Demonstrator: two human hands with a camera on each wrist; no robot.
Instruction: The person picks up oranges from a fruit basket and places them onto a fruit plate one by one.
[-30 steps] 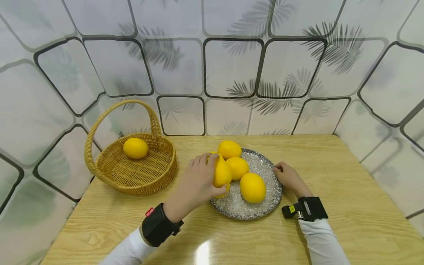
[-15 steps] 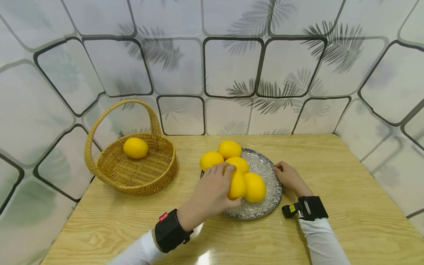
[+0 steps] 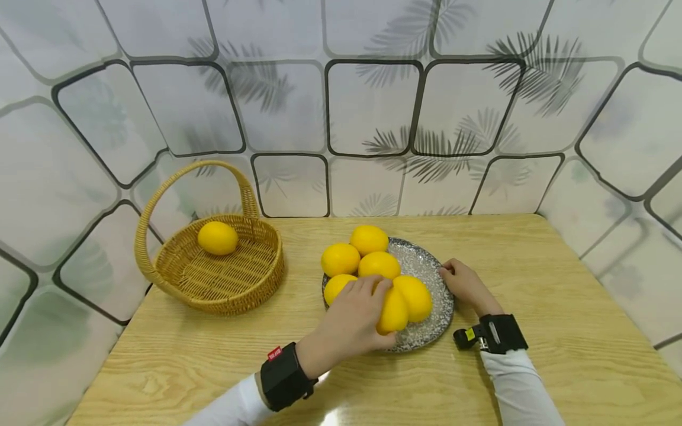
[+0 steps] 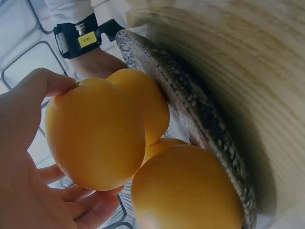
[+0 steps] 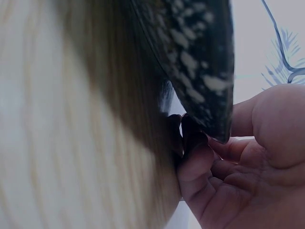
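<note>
In the head view, my left hand grips a yellow lemon low over the front of a speckled grey plate. Thumb and fingers curl round this lemon in the left wrist view. It touches or nearly touches another lemon to its right. Several more lemons sit on the plate's left and back parts, one partly hidden behind my left hand. At the plate's right edge, my right hand pinches the rim, thumb on one side and curled fingers underneath.
A wicker basket with a tall arched handle stands to the left, holding one lemon. Everything rests on a light wooden table. A patterned cloth rises behind and at both sides.
My left hand has carried its lemon rightward and slightly forward to the right front lemon, which has shifted a little right. Lemons at the plate's left are uncovered. My right hand stays put.
</note>
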